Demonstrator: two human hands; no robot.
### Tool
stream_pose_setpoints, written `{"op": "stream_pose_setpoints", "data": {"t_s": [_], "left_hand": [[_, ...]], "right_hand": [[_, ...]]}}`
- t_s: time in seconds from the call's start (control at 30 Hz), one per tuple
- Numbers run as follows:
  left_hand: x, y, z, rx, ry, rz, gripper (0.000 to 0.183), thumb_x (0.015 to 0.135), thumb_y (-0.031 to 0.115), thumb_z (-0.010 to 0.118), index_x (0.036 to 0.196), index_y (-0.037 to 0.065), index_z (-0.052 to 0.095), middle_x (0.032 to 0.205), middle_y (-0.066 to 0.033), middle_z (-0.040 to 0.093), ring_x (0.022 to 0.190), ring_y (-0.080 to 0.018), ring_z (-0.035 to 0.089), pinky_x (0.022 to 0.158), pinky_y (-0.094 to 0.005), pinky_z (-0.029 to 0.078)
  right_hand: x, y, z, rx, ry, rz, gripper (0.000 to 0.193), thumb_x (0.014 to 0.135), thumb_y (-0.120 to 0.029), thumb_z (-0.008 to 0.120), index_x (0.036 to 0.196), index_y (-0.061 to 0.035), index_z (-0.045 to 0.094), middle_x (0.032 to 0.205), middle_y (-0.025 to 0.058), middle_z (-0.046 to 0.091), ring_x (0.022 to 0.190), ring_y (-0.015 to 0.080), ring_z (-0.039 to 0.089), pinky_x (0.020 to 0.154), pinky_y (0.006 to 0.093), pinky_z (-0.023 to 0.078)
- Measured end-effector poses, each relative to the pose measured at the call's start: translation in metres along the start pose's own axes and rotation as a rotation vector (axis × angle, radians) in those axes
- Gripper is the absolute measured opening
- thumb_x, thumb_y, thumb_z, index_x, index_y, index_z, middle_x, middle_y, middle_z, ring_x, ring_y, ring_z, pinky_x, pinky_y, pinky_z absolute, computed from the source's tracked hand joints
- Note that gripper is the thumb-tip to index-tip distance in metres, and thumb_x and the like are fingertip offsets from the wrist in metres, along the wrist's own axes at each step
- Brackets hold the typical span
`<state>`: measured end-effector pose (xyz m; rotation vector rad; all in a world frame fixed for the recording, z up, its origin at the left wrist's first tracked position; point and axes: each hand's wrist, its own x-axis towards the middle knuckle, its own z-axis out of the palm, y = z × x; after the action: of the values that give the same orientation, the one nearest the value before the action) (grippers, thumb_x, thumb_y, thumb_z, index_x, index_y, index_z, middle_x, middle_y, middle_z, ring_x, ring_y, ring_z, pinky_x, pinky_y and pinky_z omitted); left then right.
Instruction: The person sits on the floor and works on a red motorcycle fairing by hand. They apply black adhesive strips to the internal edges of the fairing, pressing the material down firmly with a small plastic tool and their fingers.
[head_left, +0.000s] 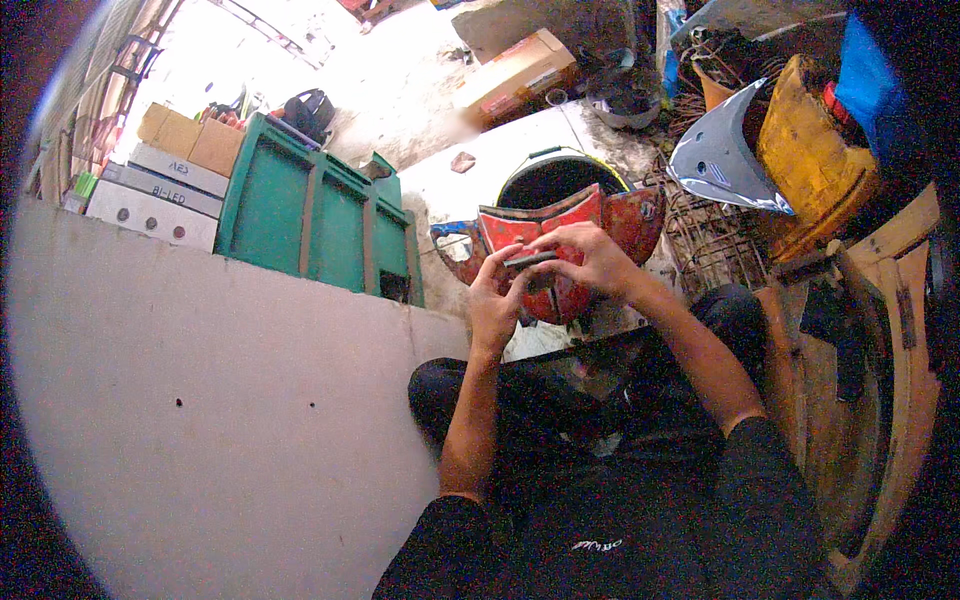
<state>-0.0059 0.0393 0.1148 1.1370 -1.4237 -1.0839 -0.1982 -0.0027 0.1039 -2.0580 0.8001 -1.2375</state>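
A black, short-sleeved shirt (pixel 690 520) with a small white script-like marking (pixel 597 546) on its front is worn with dark trousers (pixel 733 318); the left hand (pixel 493 310) and right hand (pixel 592 257) are bare.

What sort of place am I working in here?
Probably a small vehicle-repair workshop, judging by the scuffed red winged panel, the pointed silver-grey curved panel and the worn yellow bulky shell.
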Motion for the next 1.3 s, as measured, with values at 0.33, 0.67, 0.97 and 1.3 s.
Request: {"op": "stream_pose_setpoints", "data": {"t_s": [0.33, 0.67, 0.97, 1.3], "left_hand": [[0.000, -0.011, 0.014, -0.058, 0.006, 0.067, 0.023, 0.097, 0.009, 0.060, 0.117, 0.001, 0.054, 0.110, -0.0083, 0.063, 0.097, -0.0145, 0.061, 0.084, -0.0277, 0.050], [0.076, -0.006, -0.047, 0.408, 0.201, 0.137, 0.022, 0.100, 0.017, 0.052, 0.113, -0.001, 0.051, 0.099, -0.0152, 0.062, 0.089, -0.0226, 0.061, 0.082, -0.0339, 0.049], [0.064, -0.007, -0.024, 0.437, 0.226, 0.042, 0.030, 0.099, 0.026, 0.058, 0.106, -0.001, 0.052, 0.095, -0.0169, 0.065, 0.085, -0.0244, 0.064, 0.075, -0.0348, 0.050], [0.062, -0.041, -0.012, 0.608, 0.308, 0.157, 0.028, 0.093, 0.029, 0.066, 0.099, 0.003, 0.056, 0.084, -0.0179, 0.068, 0.077, -0.0343, 0.068, 0.070, -0.0419, 0.051]], "right_hand": [[-0.003, 0.000, 0.009, 0.246, -0.005, 0.424, 0.018, 0.090, -0.017, 0.069, 0.099, -0.0020, 0.072, 0.080, 0.0034, 0.070, 0.075, 0.0086, 0.064, 0.069, 0.0269, 0.051], [0.011, 0.007, -0.009, -0.093, 0.317, 0.328, 0.027, 0.097, -0.025, 0.059, 0.107, -0.0010, 0.065, 0.094, 0.0152, 0.068, 0.085, 0.0266, 0.068, 0.076, 0.0367, 0.053], [0.013, 0.023, -0.011, -0.276, 0.374, 0.225, 0.023, 0.094, -0.023, 0.061, 0.100, -0.0019, 0.065, 0.093, 0.0170, 0.067, 0.087, 0.0344, 0.066, 0.076, 0.0424, 0.052], [0.011, 0.022, -0.018, -0.377, 0.344, 0.189, 0.025, 0.094, -0.027, 0.061, 0.096, -0.0033, 0.067, 0.095, 0.0147, 0.067, 0.091, 0.0338, 0.065, 0.081, 0.0433, 0.051]]}}
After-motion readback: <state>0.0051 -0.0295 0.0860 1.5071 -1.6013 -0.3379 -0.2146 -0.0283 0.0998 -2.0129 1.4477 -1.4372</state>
